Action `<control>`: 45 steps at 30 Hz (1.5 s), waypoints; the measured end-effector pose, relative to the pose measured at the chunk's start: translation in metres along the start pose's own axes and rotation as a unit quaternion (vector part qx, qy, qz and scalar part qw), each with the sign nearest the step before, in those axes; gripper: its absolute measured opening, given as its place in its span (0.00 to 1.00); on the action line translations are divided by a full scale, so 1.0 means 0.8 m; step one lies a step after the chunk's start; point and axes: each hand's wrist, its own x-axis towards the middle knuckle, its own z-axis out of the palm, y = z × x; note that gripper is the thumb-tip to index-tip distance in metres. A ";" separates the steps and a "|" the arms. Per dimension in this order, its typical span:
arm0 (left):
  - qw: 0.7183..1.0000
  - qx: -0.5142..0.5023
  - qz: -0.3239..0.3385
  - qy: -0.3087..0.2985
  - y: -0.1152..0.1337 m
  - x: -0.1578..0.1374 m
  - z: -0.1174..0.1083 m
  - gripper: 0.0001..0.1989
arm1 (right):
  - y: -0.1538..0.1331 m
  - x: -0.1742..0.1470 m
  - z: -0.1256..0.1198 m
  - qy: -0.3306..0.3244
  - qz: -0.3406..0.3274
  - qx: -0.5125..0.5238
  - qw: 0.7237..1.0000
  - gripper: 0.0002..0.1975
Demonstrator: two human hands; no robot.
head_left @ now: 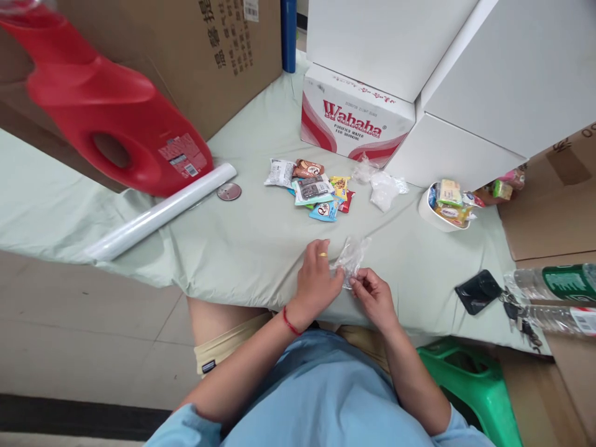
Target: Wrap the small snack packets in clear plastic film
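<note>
Near the table's front edge, a clear plastic bag [352, 253] stands crumpled between my hands. My right hand [374, 297] pinches its lower edge between thumb and fingers. On the bag's left side is my left hand [316, 276], with a ring and a red cord at the wrist; its thumb touches the plastic and its fingers are bent, their tips partly hidden. Beyond them lies a small pile of wrapped snacks [313, 189] in several colours. Two more crumpled clear bags, one being this plastic bag [385, 190], rest to the right of the pile.
A white tub [437, 214] of packaged snacks stands at right, before white boxes and a Wahaha carton [354, 121]. To the left are a red jug [125, 118], a plastic film roll [162, 214] and a round disc [229, 192]. A black wallet [478, 292], keys and bottles lie at right.
</note>
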 end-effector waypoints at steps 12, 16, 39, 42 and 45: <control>0.888 -0.389 -0.238 0.058 -0.015 0.040 -0.002 0.02 | -0.002 -0.007 -0.007 0.013 0.060 0.023 0.998 0.19; 0.825 -0.499 -0.259 0.048 -0.008 0.033 -0.014 0.07 | -0.004 -0.009 -0.012 0.062 0.061 0.029 0.996 0.19; 0.931 -0.297 -0.167 0.127 -0.041 0.036 -0.051 0.15 | -0.023 0.029 -0.058 0.160 0.020 0.121 0.980 0.20; 0.941 -0.258 -0.172 0.134 -0.052 0.043 -0.057 0.13 | -0.012 0.029 -0.077 0.190 0.024 0.082 0.978 0.21; 0.962 -0.190 -0.158 0.119 -0.059 0.046 -0.057 0.11 | -0.001 0.030 -0.084 0.196 0.036 0.052 0.979 0.22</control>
